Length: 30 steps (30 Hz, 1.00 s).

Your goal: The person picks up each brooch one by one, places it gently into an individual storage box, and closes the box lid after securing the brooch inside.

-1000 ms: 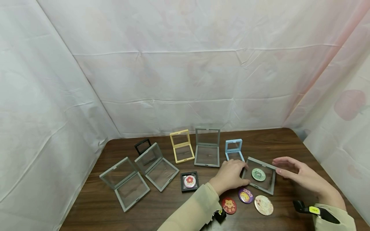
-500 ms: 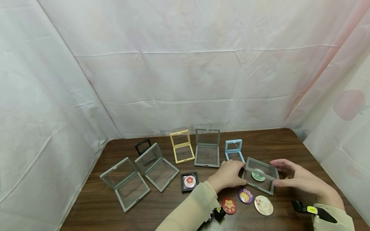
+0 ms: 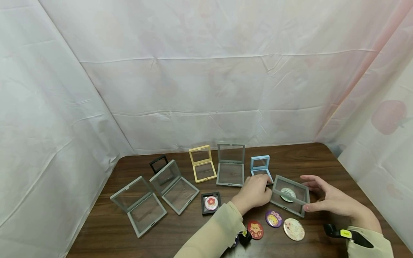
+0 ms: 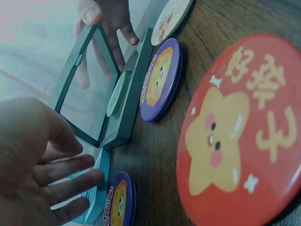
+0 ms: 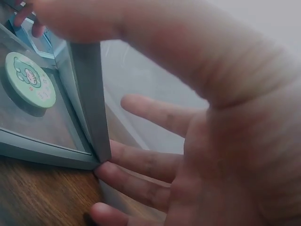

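A grey clear-windowed case point(image 3: 287, 208) lies at the right with a round green badge point(image 3: 288, 194) in its base. Its lid point(image 5: 89, 94) stands tilted partway over the base. The thumb of my right hand point(image 3: 332, 201) touches the lid's edge, and its other fingers lie spread at the outer side, two against the case corner in the right wrist view. By the case's left side is my left hand point(image 3: 253, 191); the left wrist view shows that hand point(image 4: 42, 165) with extended fingers and nothing held. The thumb's contact with the case cannot be told.
In front lie purple point(image 3: 274, 219), cream point(image 3: 294, 229) and red point(image 3: 255, 229) badges. A blue case point(image 3: 260, 163) stands behind my left hand. Leftward are grey cases point(image 3: 230, 174), a yellow one point(image 3: 203, 164), a black one point(image 3: 158, 164) and a black case with a flower badge point(image 3: 211, 203).
The case's lid has swung from lying back to leaning over the green badge, with my right thumb at its edge. My left hand has shifted slightly left, its thumb drawn back from the front rim.
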Each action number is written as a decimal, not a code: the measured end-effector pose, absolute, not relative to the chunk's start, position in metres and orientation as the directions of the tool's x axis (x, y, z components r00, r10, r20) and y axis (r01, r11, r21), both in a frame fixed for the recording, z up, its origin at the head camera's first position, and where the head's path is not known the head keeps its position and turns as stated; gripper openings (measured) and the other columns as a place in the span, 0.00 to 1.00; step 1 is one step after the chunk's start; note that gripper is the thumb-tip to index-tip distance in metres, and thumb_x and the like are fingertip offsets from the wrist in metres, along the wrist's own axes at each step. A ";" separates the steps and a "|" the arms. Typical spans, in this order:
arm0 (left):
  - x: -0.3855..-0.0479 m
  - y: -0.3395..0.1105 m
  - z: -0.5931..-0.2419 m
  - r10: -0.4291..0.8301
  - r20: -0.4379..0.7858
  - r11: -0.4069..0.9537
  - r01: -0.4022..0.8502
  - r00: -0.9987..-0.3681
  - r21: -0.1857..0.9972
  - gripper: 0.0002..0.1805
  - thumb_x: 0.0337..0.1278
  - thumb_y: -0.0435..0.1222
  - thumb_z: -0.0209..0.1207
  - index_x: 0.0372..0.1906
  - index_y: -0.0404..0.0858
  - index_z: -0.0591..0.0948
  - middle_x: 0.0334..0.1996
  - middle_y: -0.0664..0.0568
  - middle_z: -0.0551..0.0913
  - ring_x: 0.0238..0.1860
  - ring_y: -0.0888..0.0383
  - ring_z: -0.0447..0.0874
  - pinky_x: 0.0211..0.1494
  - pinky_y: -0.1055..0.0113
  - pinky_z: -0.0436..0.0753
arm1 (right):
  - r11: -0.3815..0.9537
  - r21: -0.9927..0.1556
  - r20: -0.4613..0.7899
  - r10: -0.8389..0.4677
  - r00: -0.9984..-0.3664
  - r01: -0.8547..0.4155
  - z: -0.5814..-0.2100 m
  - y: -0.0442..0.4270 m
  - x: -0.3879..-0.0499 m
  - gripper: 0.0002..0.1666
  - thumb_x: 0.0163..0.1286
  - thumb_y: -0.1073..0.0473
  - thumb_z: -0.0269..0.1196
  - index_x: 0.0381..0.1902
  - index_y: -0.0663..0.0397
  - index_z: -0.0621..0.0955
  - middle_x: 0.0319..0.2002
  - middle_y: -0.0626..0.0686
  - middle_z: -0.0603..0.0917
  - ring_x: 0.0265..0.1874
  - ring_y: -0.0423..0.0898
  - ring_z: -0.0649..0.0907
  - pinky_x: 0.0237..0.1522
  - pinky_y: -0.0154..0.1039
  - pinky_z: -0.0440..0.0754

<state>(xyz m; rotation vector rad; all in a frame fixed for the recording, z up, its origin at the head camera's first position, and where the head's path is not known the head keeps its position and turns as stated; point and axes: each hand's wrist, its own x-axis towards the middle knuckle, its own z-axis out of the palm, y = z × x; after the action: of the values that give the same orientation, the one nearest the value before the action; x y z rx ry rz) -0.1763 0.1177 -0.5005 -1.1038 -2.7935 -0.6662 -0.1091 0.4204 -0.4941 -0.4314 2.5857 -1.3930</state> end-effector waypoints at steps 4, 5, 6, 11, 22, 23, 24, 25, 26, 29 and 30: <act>-0.176 0.118 -0.499 0.643 0.191 0.647 0.659 -0.742 0.383 0.17 0.70 0.32 0.59 0.58 0.46 0.88 0.54 0.59 0.89 0.58 0.66 0.87 0.61 0.72 0.82 | 0.592 -0.791 -0.049 -0.318 -0.947 -0.158 -0.492 0.419 -0.109 0.56 0.65 0.59 0.79 0.83 0.57 0.61 0.72 0.70 0.73 0.62 0.31 0.72 0.48 0.46 0.84; -0.176 0.118 -0.499 0.643 0.189 0.646 0.658 -0.742 0.386 0.17 0.70 0.32 0.59 0.58 0.46 0.88 0.54 0.58 0.89 0.58 0.65 0.87 0.61 0.72 0.82 | 0.608 -0.778 -0.054 -0.315 -0.948 -0.158 -0.491 0.418 -0.109 0.56 0.65 0.59 0.80 0.83 0.57 0.61 0.72 0.69 0.73 0.63 0.34 0.72 0.49 0.48 0.83; -0.176 0.118 -0.499 0.643 0.190 0.644 0.658 -0.742 0.390 0.16 0.71 0.32 0.59 0.58 0.45 0.88 0.53 0.58 0.89 0.57 0.65 0.87 0.61 0.72 0.82 | 0.623 -0.766 -0.058 -0.313 -0.948 -0.159 -0.490 0.417 -0.109 0.57 0.64 0.58 0.80 0.83 0.57 0.61 0.71 0.69 0.73 0.64 0.38 0.72 0.50 0.51 0.83; -0.175 0.119 -0.496 0.645 0.212 0.617 0.664 -0.734 0.423 0.14 0.77 0.40 0.58 0.58 0.44 0.88 0.51 0.57 0.90 0.52 0.66 0.88 0.56 0.73 0.82 | 0.641 -0.749 -0.062 -0.320 -0.946 -0.167 -0.489 0.413 -0.108 0.62 0.61 0.58 0.82 0.83 0.60 0.59 0.71 0.70 0.73 0.67 0.64 0.73 0.53 0.59 0.80; -0.174 0.120 -0.494 0.730 0.010 0.622 0.670 -0.683 0.404 0.44 0.70 0.66 0.63 0.78 0.41 0.75 0.68 0.56 0.82 0.70 0.62 0.78 0.75 0.62 0.75 | 0.679 -0.727 -0.158 -0.309 -0.938 -0.101 -0.492 0.411 -0.109 0.61 0.61 0.55 0.82 0.83 0.66 0.62 0.70 0.76 0.66 0.64 0.71 0.72 0.55 0.65 0.77; -0.174 0.121 -0.494 0.730 0.010 0.624 0.673 -0.684 0.397 0.44 0.69 0.66 0.64 0.78 0.41 0.75 0.68 0.55 0.82 0.71 0.62 0.78 0.75 0.61 0.74 | 0.687 -0.719 -0.158 -0.305 -0.939 -0.102 -0.491 0.411 -0.110 0.61 0.60 0.54 0.82 0.82 0.66 0.62 0.70 0.76 0.66 0.64 0.71 0.72 0.55 0.66 0.77; -0.173 0.121 -0.494 0.729 0.011 0.628 0.675 -0.684 0.387 0.45 0.69 0.66 0.64 0.78 0.41 0.75 0.69 0.56 0.82 0.71 0.61 0.78 0.75 0.61 0.74 | 0.690 -0.716 -0.156 -0.306 -0.939 -0.106 -0.491 0.411 -0.110 0.61 0.60 0.54 0.82 0.82 0.66 0.63 0.70 0.77 0.66 0.64 0.72 0.72 0.55 0.68 0.77; -0.173 0.122 -0.494 0.728 0.012 0.631 0.677 -0.685 0.380 0.45 0.69 0.66 0.64 0.78 0.41 0.75 0.69 0.55 0.81 0.71 0.61 0.77 0.76 0.61 0.74 | 0.695 -0.711 -0.156 -0.305 -0.939 -0.107 -0.491 0.410 -0.110 0.61 0.59 0.54 0.82 0.82 0.66 0.63 0.70 0.77 0.66 0.64 0.73 0.72 0.55 0.69 0.77; -0.173 0.122 -0.494 0.726 0.015 0.634 0.678 -0.687 0.373 0.45 0.68 0.66 0.65 0.78 0.41 0.75 0.69 0.55 0.81 0.71 0.61 0.77 0.76 0.61 0.74 | 0.698 -0.708 -0.153 -0.305 -0.940 -0.111 -0.491 0.410 -0.110 0.61 0.58 0.54 0.83 0.82 0.66 0.64 0.70 0.77 0.66 0.64 0.73 0.72 0.56 0.71 0.76; -0.172 0.124 -0.495 0.717 0.014 0.649 0.675 -0.697 0.352 0.45 0.67 0.67 0.65 0.78 0.42 0.76 0.70 0.56 0.81 0.72 0.60 0.77 0.77 0.60 0.73 | 0.707 -0.698 -0.150 -0.305 -0.940 -0.118 -0.490 0.407 -0.111 0.62 0.56 0.53 0.84 0.81 0.66 0.65 0.70 0.77 0.66 0.64 0.74 0.72 0.56 0.73 0.75; -0.172 0.124 -0.495 0.712 0.013 0.655 0.671 -0.702 0.346 0.45 0.67 0.67 0.65 0.78 0.42 0.76 0.69 0.56 0.81 0.72 0.61 0.77 0.77 0.60 0.73 | 0.712 -0.692 -0.150 -0.304 -0.941 -0.119 -0.490 0.407 -0.111 0.62 0.55 0.52 0.84 0.80 0.65 0.65 0.70 0.77 0.66 0.64 0.74 0.71 0.56 0.74 0.75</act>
<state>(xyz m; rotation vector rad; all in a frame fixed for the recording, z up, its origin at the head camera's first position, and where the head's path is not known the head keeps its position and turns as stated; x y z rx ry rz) -0.1723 0.1242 -0.4952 -1.2470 -2.9696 -0.5387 -0.1114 0.4066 -0.4904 -0.3357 2.6668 -1.0513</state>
